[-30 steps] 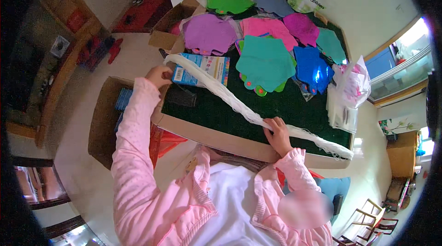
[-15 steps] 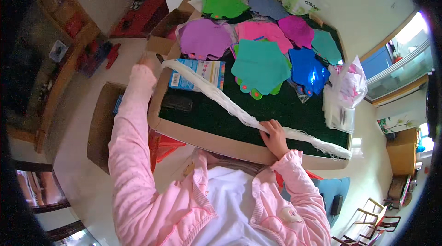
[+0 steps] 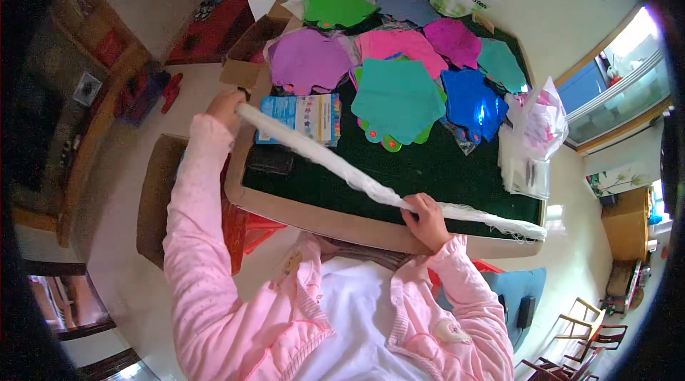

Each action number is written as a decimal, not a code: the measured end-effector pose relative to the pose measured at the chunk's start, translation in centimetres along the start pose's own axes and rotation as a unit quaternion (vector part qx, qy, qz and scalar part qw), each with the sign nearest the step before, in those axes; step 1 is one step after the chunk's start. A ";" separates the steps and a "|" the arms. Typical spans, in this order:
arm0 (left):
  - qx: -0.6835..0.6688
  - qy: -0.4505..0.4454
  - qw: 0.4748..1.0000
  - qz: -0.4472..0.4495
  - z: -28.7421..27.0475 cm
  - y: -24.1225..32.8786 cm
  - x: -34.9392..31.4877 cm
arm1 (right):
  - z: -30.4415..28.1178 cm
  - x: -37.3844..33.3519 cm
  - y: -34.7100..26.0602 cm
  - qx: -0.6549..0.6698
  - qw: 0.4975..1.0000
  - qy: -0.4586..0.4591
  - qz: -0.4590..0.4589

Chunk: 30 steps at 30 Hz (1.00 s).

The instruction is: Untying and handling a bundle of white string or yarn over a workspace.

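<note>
A long bundle of white thread stretches across the near part of the table, which has a dark green top. My left hand is closed round its upper left end, beyond the table's left edge. Further down the bundle, my right hand grips it near the front edge. From there the loose tail of strands runs right and lies over the table's front right corner. The span between my hands is pulled fairly straight.
Stacked teal felt pieces lie mid-table, with purple felt, blue felt and others around them. A blue-and-white packet sits at left, a plastic bag at right. An open cardboard box stands on the floor.
My left hand has moved slightly down, and its end of the bundle now looks tighter and straighter. My right hand stays in nearly the same place. The view has shifted a little.
</note>
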<state>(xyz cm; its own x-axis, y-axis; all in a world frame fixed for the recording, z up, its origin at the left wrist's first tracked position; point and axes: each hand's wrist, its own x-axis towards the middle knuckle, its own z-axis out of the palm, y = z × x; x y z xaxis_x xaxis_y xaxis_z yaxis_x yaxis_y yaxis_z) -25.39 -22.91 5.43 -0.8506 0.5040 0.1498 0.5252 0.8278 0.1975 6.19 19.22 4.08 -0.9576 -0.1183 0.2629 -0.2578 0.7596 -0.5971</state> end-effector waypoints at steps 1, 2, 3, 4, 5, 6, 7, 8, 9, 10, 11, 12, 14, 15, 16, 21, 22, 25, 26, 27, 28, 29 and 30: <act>0.001 -0.047 0.998 -0.029 -0.4 0.2 -0.5 | 0.2 -0.2 0.5 0.006 1.000 -0.024 -0.007; 0.001 -0.047 0.999 -0.027 -0.6 0.6 -0.6 | 0.2 -0.4 0.5 0.005 1.000 -0.022 -0.005; -0.030 -0.081 0.995 -0.055 -0.7 1.1 -0.3 | 0.1 -0.7 0.4 -0.011 1.000 -0.016 -0.009; -0.059 -0.113 0.988 -0.085 -1.0 1.3 0.1 | 0.0 -0.8 0.2 -0.028 0.999 -0.009 -0.016; -0.059 -0.107 0.989 -0.088 -0.1 -0.1 1.0 | -0.2 -0.7 -0.1 -0.024 1.000 -0.008 -0.013; -0.192 -0.069 0.970 -0.135 1.5 -2.6 2.2 | -0.1 -0.6 -0.1 -0.023 0.999 -0.009 -0.023; -0.323 -0.033 0.931 -0.170 2.6 -4.2 3.8 | 0.2 -0.7 0.0 -0.021 1.000 -0.004 -0.021; -0.325 -0.035 0.931 -0.164 3.0 -3.7 5.7 | 0.3 -0.9 0.2 -0.022 1.000 0.002 -0.013; -0.316 -0.025 0.927 -0.200 3.7 -2.9 7.6 | 0.3 -1.0 0.2 -0.026 1.000 0.006 -0.009; -0.307 -0.017 0.923 -0.233 4.4 -2.2 9.2 | 0.3 -1.2 0.3 -0.023 1.000 -0.001 0.006; -0.308 -0.013 0.923 -0.231 5.9 -3.3 9.5 | 0.2 -1.1 0.2 -0.017 1.000 -0.011 0.011; -0.237 -0.007 0.937 -0.259 7.9 -6.0 8.6 | 0.1 -0.8 0.0 -0.017 1.000 -0.015 -0.002; -0.168 -0.009 0.946 -0.276 9.4 -8.1 7.7 | 0.2 -0.6 0.0 -0.007 1.000 -0.016 -0.017; 0.041 -0.010 0.970 -0.240 10.3 -8.1 6.2 | 0.2 -0.7 0.1 -0.010 1.000 -0.015 -0.012; 0.249 -0.008 0.949 -0.193 11.2 -7.9 4.7 | 0.2 -0.7 0.2 -0.013 1.000 -0.017 -0.010; 0.194 -0.088 0.940 -0.267 1.7 1.4 10.1 | 0.2 -0.7 0.0 -0.004 1.000 -0.005 0.012; 0.063 -0.024 0.957 -0.282 2.4 -9.8 5.0 | -0.3 -0.1 -0.6 0.003 1.000 -0.006 -0.025; -0.126 0.168 0.967 -0.146 1.1 -3.8 6.7 | 0.1 -0.3 0.6 0.005 1.000 0.027 0.016; -0.131 0.158 0.969 -0.140 0.1 0.1 6.3 | 0.0 -0.2 0.9 0.003 0.997 0.067 0.042; -0.172 0.173 0.965 -0.102 -1.0 5.4 4.9 | -0.1 -0.3 1.1 0.002 0.992 0.106 0.067; -0.208 0.193 0.956 -0.068 -1.4 9.8 3.0 | 0.2 -0.4 2.1 0.010 0.991 0.120 0.064; -0.213 0.170 0.962 -0.026 -0.5 12.9 1.0 | 0.2 -0.4 2.1 0.010 0.991 0.117 0.067; -0.215 0.145 0.966 0.017 0.4 15.6 -0.7 | 0.3 -0.2 2.1 0.005 0.990 0.123 0.067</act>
<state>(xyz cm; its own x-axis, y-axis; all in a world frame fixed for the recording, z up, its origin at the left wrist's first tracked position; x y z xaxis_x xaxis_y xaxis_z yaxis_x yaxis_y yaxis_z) -16.63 -10.28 8.03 -0.8225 0.3871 0.4168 0.5679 0.6009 0.5626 5.86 20.65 2.58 -0.9229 0.1446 0.3567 -0.1324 0.7509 -0.6470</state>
